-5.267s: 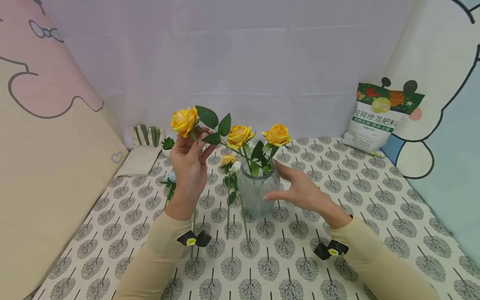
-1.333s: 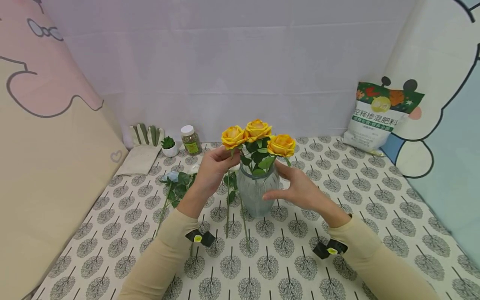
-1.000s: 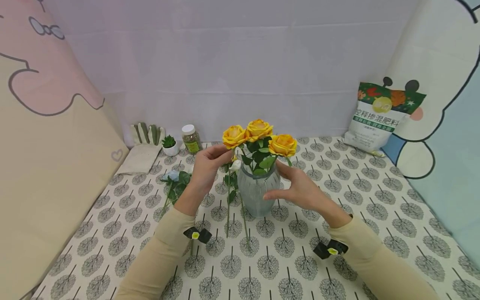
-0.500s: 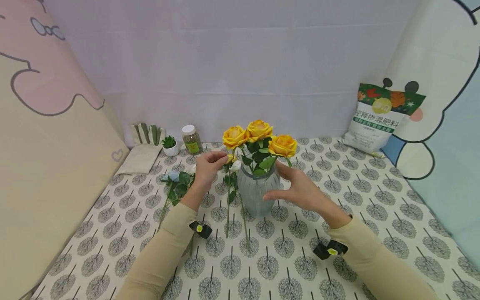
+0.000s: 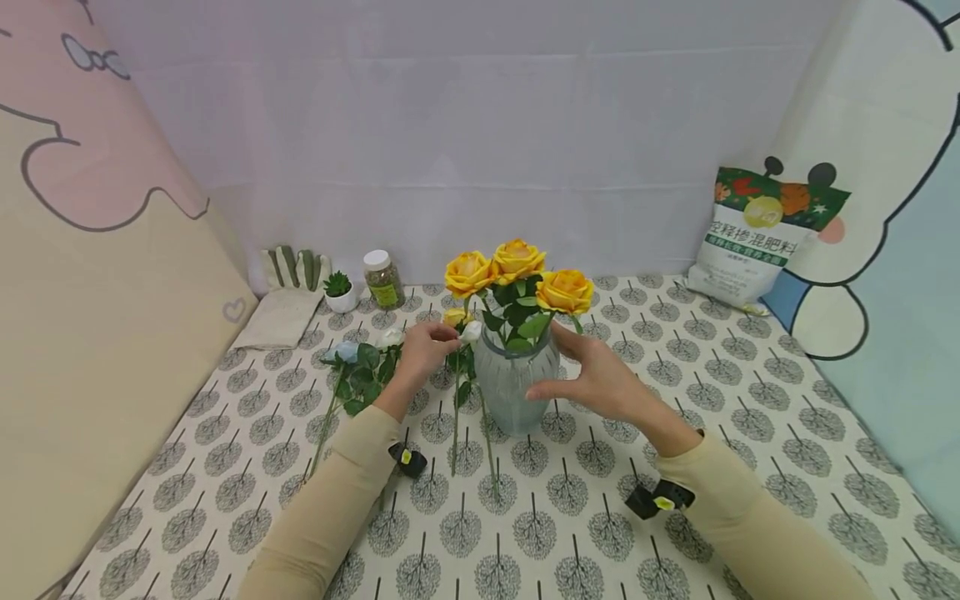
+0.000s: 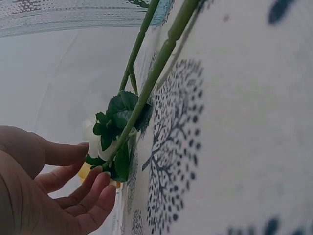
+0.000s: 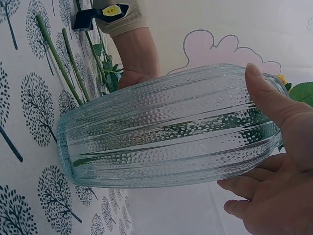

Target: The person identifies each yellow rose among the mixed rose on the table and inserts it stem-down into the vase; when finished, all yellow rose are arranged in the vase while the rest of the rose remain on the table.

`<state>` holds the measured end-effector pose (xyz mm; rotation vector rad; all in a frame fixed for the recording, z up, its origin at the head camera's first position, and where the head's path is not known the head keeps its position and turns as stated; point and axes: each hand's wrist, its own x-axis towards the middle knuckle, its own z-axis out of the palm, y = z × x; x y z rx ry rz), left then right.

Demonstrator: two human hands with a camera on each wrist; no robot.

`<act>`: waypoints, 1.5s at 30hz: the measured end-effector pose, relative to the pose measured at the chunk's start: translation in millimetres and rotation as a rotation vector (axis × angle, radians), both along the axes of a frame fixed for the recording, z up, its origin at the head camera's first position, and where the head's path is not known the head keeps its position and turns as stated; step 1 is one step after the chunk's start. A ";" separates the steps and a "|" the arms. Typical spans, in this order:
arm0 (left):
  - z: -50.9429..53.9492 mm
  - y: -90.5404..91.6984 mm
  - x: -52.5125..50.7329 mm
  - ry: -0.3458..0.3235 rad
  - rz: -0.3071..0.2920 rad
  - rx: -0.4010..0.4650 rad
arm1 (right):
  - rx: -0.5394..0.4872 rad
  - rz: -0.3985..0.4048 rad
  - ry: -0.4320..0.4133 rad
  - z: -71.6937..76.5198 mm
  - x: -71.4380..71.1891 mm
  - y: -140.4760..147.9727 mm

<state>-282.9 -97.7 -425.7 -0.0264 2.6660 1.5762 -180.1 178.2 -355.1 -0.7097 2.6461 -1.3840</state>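
A ribbed clear glass vase (image 5: 517, 387) stands upright with three yellow roses (image 5: 517, 260) in it. My right hand (image 5: 603, 379) holds the vase from the right, thumb on the near side and fingers round the far side; the right wrist view has the thumb (image 7: 269, 95) against the glass. Left of the vase, my left hand (image 5: 426, 354) is at the heads of a white rose (image 5: 471, 332) and a yellow rose (image 5: 456, 317) lying on the table. In the left wrist view its fingers (image 6: 90, 200) are loosely bent by the leaves (image 6: 120, 115), with a gap to the thumb.
More flowers lie at left, a pale blue one (image 5: 345, 352) and a white one (image 5: 390, 337). Behind are garden gloves (image 5: 281, 312), a small potted succulent (image 5: 341, 293) and a lidded jar (image 5: 384, 282). A fertilizer bag (image 5: 757, 237) leans at back right.
The third yellow rose went from my left hand into the vase. My left hand then let go and moved left and down to the lying roses. My right hand stayed on the vase.
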 end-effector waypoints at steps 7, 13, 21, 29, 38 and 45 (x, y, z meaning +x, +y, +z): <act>-0.8 -0.2 -3.9 -0.053 -0.043 -0.053 | -0.003 -0.002 -0.007 -1.1 0.1 -0.1; -3.3 -5.9 -9.3 -0.172 -0.041 0.136 | 0.001 -0.002 -0.010 -0.1 0.4 -0.3; -6.6 -10.5 -12.8 -0.193 0.036 0.269 | 0.005 -0.001 -0.017 0.1 0.8 -0.7; 3.1 -12.2 -11.4 -0.105 0.143 0.390 | -0.010 -0.003 -0.023 0.6 0.6 -0.4; 20.5 -21.3 -5.3 -0.098 0.166 0.580 | -0.007 0.005 -0.009 -0.5 -0.9 0.2; 48.8 -27.2 4.2 -0.143 0.134 0.767 | -0.015 0.004 -0.014 -1.5 -0.8 0.9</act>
